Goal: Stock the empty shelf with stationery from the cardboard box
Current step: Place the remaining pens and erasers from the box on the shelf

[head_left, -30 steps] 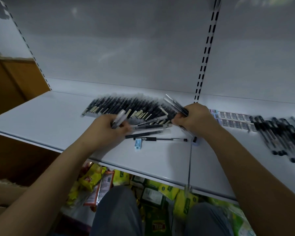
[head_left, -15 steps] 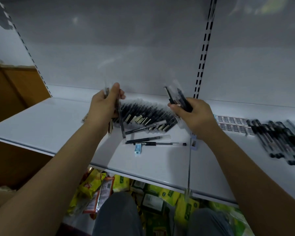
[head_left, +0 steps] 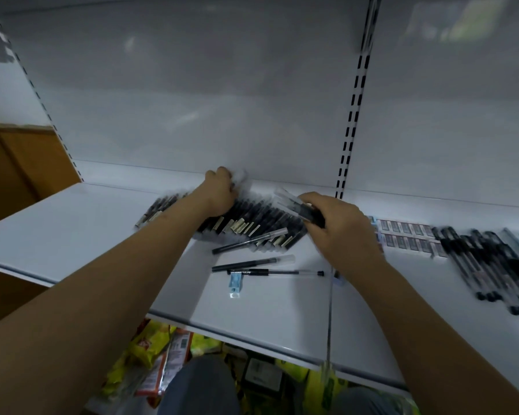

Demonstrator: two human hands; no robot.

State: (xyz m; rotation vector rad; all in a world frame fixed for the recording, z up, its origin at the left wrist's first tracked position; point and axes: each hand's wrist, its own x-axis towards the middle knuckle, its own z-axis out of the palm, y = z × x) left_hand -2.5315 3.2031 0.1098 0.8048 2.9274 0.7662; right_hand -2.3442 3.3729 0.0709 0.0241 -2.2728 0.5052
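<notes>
A white shelf (head_left: pixel 72 232) carries a fanned row of black pens in clear sleeves (head_left: pixel 261 223) near its back. My left hand (head_left: pixel 221 191) reaches over the far end of that row and grips a blurred sleeved pen against the back wall. My right hand (head_left: pixel 339 223) holds a small bundle of sleeved pens (head_left: pixel 300 206) just right of the row. Three loose pens (head_left: pixel 252 262) lie in front of the row. The cardboard box is not in view.
A small blue eraser-like item (head_left: pixel 235 283) lies by the loose pens. Labelled flat packs (head_left: pixel 408 236) and another group of black pens (head_left: pixel 486 262) sit to the right. A slotted upright (head_left: pixel 352 115) divides the back wall. Snack packets (head_left: pixel 150 351) fill the level below.
My left hand has carried its pen from in front of the row up and back to the row's far end. My right hand, with its bundle, has lowered slightly toward the row.
</notes>
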